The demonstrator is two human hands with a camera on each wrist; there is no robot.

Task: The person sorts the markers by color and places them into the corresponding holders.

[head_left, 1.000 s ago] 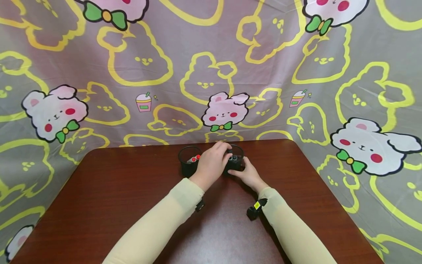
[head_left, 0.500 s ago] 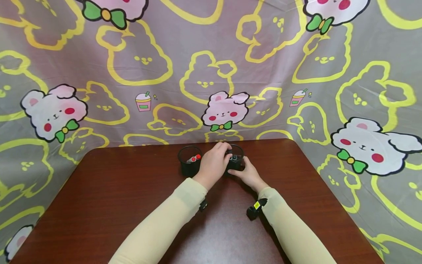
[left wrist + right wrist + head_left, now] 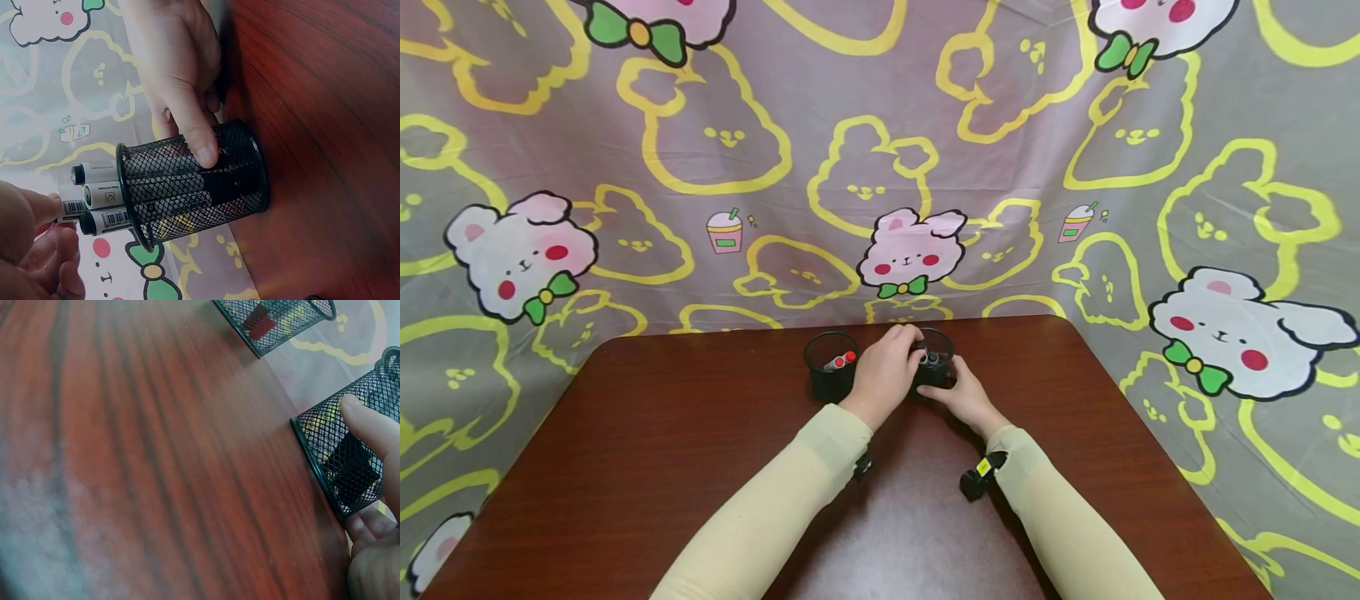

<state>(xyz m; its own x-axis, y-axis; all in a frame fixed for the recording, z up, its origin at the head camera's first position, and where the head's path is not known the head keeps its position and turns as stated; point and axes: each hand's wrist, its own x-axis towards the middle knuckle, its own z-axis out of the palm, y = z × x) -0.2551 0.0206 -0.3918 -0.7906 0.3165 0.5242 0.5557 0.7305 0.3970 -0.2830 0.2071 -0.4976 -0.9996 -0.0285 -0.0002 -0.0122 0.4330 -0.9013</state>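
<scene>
My right hand [image 3: 966,398] grips the side of a black mesh pen cup [image 3: 187,187] that stands on the table. Its thumb [image 3: 365,422] lies across the mesh in the right wrist view. Several white markers with black ends [image 3: 103,195] stick up out of this cup. At its mouth, my left hand [image 3: 883,375] pinches a white marker with a barcode [image 3: 74,209] between thumb and fingers. How deep that marker sits in the cup is hidden. To the left stands a second mesh pen cup [image 3: 832,385], holding markers with red ends [image 3: 846,360].
The dark wooden table [image 3: 700,467] has its back edge just behind both cups. A patterned cloth [image 3: 760,150] hangs behind it and at both sides. Small black cameras [image 3: 976,482] are strapped at the wrists.
My left forearm and wrist have shifted slightly to the right, uncovering more of the left cup. My right hand and both cups stay in place.
</scene>
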